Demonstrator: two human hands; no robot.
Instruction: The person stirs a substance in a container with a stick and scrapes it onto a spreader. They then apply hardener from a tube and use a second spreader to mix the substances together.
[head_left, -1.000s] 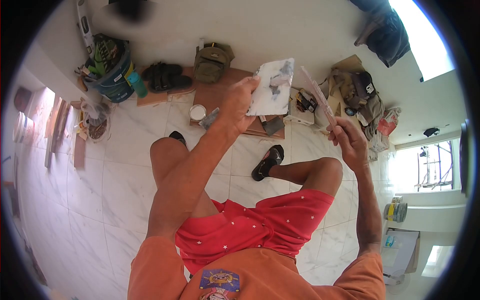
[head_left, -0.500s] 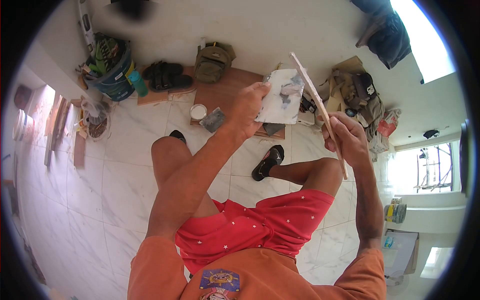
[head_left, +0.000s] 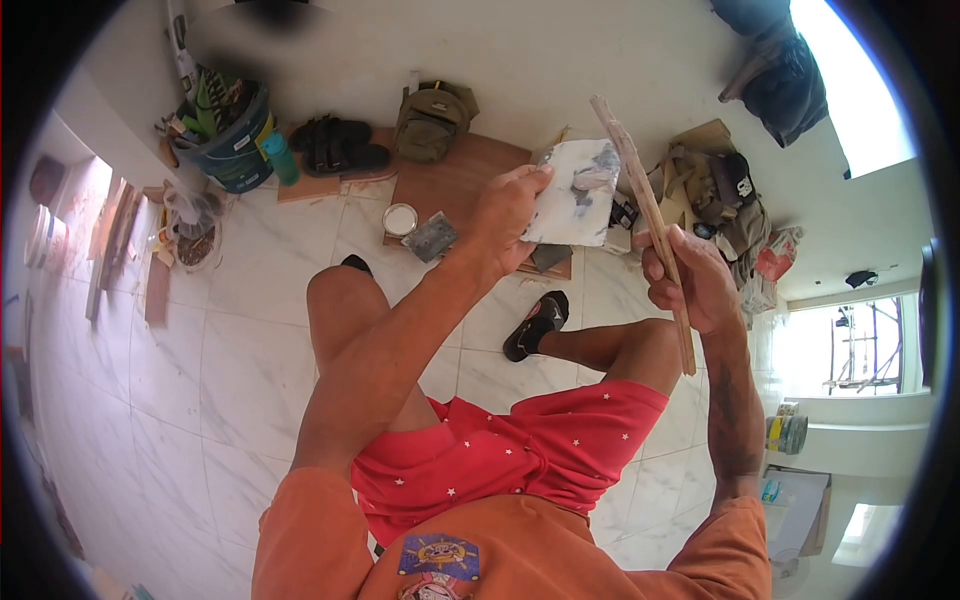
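My left hand (head_left: 508, 212) grips the near left edge of a flat white board (head_left: 562, 218), thumb on top. Grey smears and a lump of pale pinkish paste (head_left: 592, 180) lie on the board's upper right part. In my right hand (head_left: 702, 280) is a long thin wooden strip (head_left: 650, 205), pinched between thumb and fingers below its middle. The strip slants, its whitish, rough far end up beside the board's right edge and its lower end over my knee. Below on the floor, a round white tin (head_left: 400, 220) stands beside a grey scraper-like plate (head_left: 430, 237).
Brown wood panels (head_left: 425, 190) lie by the wall, with a green backpack (head_left: 430, 122) and black sandals (head_left: 338, 146). A dark bucket (head_left: 232, 150) of tools stands left of them. Bags and cardboard (head_left: 715, 185) are piled at right. Wood offcuts (head_left: 118, 235) lean far left.
The wooden strip has turned in my right hand, showing more of its broad face, and its far end has shifted right. My left hand and the board have moved slightly right.
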